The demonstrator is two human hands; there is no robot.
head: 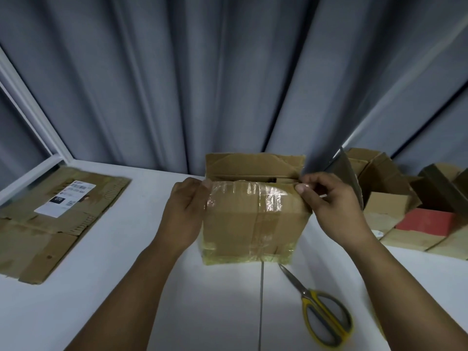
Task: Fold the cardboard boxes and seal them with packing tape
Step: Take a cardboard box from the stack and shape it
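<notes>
Centrally, the left grip clasps the box by its left side — the right grip pinches clear tape at the top-right corner.

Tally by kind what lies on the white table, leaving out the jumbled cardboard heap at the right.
Upright brown cardboard box wrapped in clear tape: 1
Flattened brown cardboard box with white label: 1
Yellow-handled scissors: 1
Total: 3
</notes>
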